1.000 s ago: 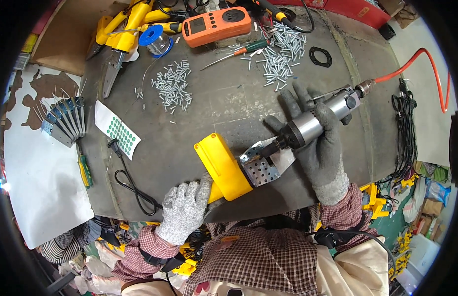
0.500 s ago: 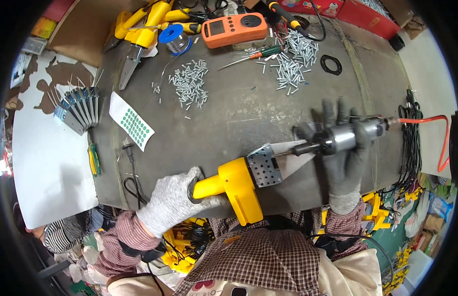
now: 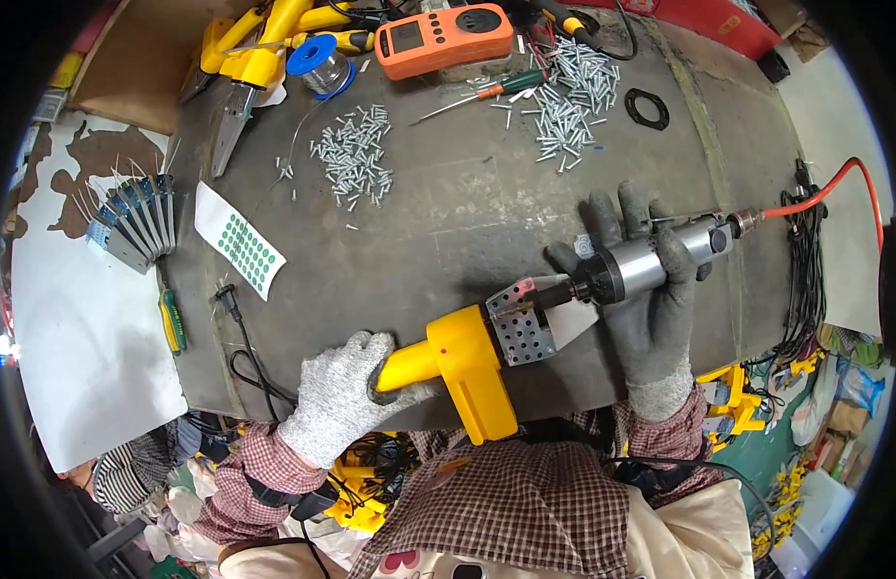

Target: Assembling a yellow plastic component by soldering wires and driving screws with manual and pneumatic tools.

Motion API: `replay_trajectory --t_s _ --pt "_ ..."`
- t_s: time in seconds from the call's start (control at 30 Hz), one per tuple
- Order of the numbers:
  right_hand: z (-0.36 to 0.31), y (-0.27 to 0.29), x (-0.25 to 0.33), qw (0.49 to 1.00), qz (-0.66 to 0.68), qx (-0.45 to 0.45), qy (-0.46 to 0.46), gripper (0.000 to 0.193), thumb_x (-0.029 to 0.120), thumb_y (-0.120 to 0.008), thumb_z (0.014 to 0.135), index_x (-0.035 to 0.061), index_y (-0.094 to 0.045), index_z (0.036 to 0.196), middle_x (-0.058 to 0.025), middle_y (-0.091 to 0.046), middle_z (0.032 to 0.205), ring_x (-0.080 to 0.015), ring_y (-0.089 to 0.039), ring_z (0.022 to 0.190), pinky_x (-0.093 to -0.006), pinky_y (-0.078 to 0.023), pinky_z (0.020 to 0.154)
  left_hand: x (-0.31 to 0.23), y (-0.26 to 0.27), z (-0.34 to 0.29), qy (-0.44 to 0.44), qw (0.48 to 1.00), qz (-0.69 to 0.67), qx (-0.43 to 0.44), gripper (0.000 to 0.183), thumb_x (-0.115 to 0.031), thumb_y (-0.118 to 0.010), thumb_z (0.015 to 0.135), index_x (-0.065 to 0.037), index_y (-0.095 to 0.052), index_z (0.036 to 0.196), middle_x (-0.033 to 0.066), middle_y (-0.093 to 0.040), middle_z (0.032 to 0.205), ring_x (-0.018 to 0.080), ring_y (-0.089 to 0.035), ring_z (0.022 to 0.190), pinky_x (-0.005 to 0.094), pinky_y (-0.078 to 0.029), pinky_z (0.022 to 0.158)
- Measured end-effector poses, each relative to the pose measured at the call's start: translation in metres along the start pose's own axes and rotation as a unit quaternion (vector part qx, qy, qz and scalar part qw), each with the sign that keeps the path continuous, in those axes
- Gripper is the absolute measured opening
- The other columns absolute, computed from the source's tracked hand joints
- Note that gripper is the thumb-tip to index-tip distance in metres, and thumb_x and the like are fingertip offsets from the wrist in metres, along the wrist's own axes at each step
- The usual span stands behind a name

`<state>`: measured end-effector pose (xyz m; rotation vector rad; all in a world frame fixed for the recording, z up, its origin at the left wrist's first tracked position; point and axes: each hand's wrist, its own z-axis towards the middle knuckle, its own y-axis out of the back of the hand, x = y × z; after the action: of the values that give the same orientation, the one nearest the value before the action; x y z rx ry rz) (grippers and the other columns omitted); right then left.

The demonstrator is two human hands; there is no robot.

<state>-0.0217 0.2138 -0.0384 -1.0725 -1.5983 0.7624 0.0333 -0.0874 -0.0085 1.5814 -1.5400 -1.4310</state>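
Observation:
My left hand [image 3: 340, 388], in a light grey knit glove, is wrapped round the handle of a yellow plastic tool housing [image 3: 464, 359]. A perforated metal plate [image 3: 521, 333] is attached at the housing's right end. My right hand [image 3: 651, 323], in a grey glove with a dark palm, holds a silver and black air screwdriver [image 3: 651, 267] across its palm, several fingers stretched out past it. The driver points left, its front end over the perforated plate. Whether its tip touches a screw cannot be made out. A white paper piece [image 3: 570, 322] shows beside the plate.
Screw piles [image 3: 354, 159] lie across the bench, with a screwdriver [image 3: 482, 95] by the right one. An orange meter [image 3: 443, 41], solder spool [image 3: 321, 66] and black ring [image 3: 647, 109] lie farther back. A red hose [image 3: 834, 183] trails right. A sticker sheet [image 3: 241, 241] lies left.
The air screwdriver in my right hand has moved left, its front end now over the perforated plate. My left hand keeps hold of the yellow housing. The view has shifted slightly.

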Motion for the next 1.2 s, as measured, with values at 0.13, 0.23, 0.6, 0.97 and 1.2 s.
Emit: replay_trajectory --t_s 0.13,0.23,0.6,0.97,1.2 --pt "0.002 0.001 -0.002 1.0 0.012 -0.02 -0.007 0.039 0.016 -0.061 0.098 0.0148 -0.048 0.134 -0.0153 -0.047 0.147 -0.0347 -0.047 0.137 -0.0752 -0.038 0.107 0.001 0.0 -0.001 -0.012 1.0 0.024 0.007 0.055 -0.05 -0.083 0.074 -0.009 -0.064 0.104 0.0135 -0.066 0.094 0.0352 -0.069 0.078 0.0442 -0.054 0.067" --pt "0.005 0.007 -0.01 1.0 0.004 -0.028 0.007 0.04 0.017 -0.062 0.097 0.0144 -0.048 0.135 -0.0158 -0.047 0.147 -0.0334 -0.043 0.141 -0.074 -0.037 0.108 0.003 0.0 0.0 -0.026 0.999 0.047 0.007 0.056 -0.052 -0.082 0.074 -0.009 -0.064 0.105 0.0135 -0.066 0.094 0.0355 -0.069 0.077 0.0441 -0.054 0.067" --pt "-0.007 -0.009 -0.01 0.998 -0.022 0.046 0.03 0.053 0.02 -0.059 0.098 0.0161 -0.039 0.147 -0.0142 -0.044 0.151 -0.033 -0.031 0.148 -0.0726 -0.033 0.111 0.002 -0.001 0.001 -0.038 0.998 0.04 -0.01 0.054 -0.052 -0.082 0.074 -0.008 -0.065 0.101 0.0138 -0.067 0.086 0.0357 -0.068 0.071 0.0432 -0.053 0.063" --pt "-0.021 0.02 0.01 0.999 -0.009 0.01 0.047 0.05 0.019 -0.062 0.095 0.0148 -0.048 0.143 -0.0123 -0.042 0.155 -0.036 -0.032 0.147 -0.0763 -0.025 0.113 0.003 -0.005 0.0 -0.038 0.998 0.025 -0.043 0.053 -0.046 -0.085 0.073 -0.007 -0.065 0.102 0.0141 -0.066 0.088 0.0341 -0.069 0.073 0.0414 -0.054 0.064" --pt "-0.026 0.019 0.004 1.0 -0.019 0.005 0.014 0.043 0.019 -0.062 0.096 0.0113 -0.051 0.137 -0.0144 -0.046 0.15 -0.0358 -0.037 0.143 -0.0727 -0.028 0.115 0.007 -0.009 -0.002 -0.054 0.997 0.02 -0.058 0.051 -0.047 -0.084 0.075 -0.007 -0.065 0.101 0.0133 -0.065 0.087 0.0329 -0.069 0.07 0.0412 -0.054 0.062"
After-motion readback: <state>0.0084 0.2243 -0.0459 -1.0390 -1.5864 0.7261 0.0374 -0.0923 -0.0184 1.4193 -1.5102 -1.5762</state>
